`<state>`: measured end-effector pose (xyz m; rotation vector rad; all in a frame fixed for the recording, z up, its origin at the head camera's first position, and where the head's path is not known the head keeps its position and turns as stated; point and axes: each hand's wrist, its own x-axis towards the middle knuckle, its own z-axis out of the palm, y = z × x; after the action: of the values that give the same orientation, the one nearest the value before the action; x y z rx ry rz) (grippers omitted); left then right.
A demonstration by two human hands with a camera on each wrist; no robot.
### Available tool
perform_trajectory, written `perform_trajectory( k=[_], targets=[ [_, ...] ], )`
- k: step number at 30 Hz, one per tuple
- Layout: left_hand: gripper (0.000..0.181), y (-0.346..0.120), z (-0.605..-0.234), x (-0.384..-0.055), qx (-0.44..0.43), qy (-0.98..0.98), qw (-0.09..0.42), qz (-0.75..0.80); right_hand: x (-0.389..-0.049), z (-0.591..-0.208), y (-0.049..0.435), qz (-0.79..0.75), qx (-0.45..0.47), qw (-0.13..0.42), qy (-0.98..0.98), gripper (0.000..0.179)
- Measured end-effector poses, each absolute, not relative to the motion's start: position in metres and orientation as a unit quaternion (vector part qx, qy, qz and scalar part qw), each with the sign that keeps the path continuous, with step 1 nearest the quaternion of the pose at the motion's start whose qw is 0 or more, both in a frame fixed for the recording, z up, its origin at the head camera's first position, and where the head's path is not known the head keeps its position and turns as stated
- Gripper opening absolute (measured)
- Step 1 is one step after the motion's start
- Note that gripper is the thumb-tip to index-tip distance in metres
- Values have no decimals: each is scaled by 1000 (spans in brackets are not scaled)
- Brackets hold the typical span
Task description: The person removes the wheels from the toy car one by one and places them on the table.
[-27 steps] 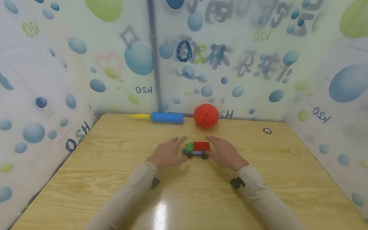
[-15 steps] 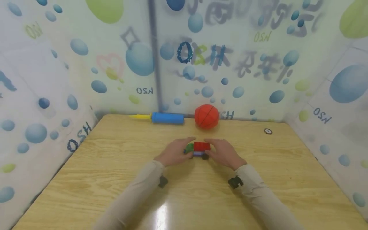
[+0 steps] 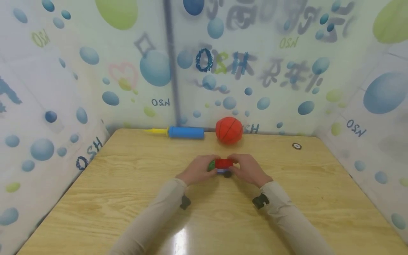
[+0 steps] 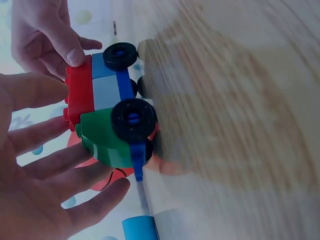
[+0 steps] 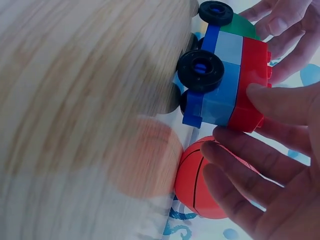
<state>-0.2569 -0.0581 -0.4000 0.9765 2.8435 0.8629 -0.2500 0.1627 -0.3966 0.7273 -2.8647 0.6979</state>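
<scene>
A toy truck of building blocks [image 3: 224, 164] stands on the wooden table between my hands. It has a green cab [image 4: 102, 135], a red brick [image 5: 251, 82] along its top, light blue blocks [image 5: 222, 90] below and black wheels on a blue base. My left hand [image 3: 201, 169] is at the cab end, its thumb at the red brick's edge and its fingers passing behind the truck. From the rear end, my right hand [image 3: 248, 170] pinches the red brick, thumb on its near side and a finger behind. In the head view my left hand covers most of the cab.
A red basketball [image 3: 229, 130] sits at the table's back edge, behind the truck. Left of it lies a blue pump [image 3: 186, 132] with a yellow end. A small round disc [image 3: 296, 146] lies at the back right. Patterned walls enclose the table [image 3: 127, 198].
My left hand has moved right, closing in over the truck's cab and red brick. My right hand has drawn its fingers in at the rear end. The truck has stayed nearly in place.
</scene>
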Motion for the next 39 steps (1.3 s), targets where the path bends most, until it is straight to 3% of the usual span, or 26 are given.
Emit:
perform_trajectory(
  k=[14, 21, 39],
  targets=[
    [58, -50, -401, -257, 277, 925, 25, 259, -259, -387, 169, 284, 291, -21, -913, 25],
    [63, -49, -395, -255, 282, 907, 36, 312, -266, -372, 171, 308, 319, -45, -895, 32],
    [60, -59, -394, -255, 218, 865, 34, 450, -258, -384, 168, 470, 204, 13, -859, 33]
  ],
)
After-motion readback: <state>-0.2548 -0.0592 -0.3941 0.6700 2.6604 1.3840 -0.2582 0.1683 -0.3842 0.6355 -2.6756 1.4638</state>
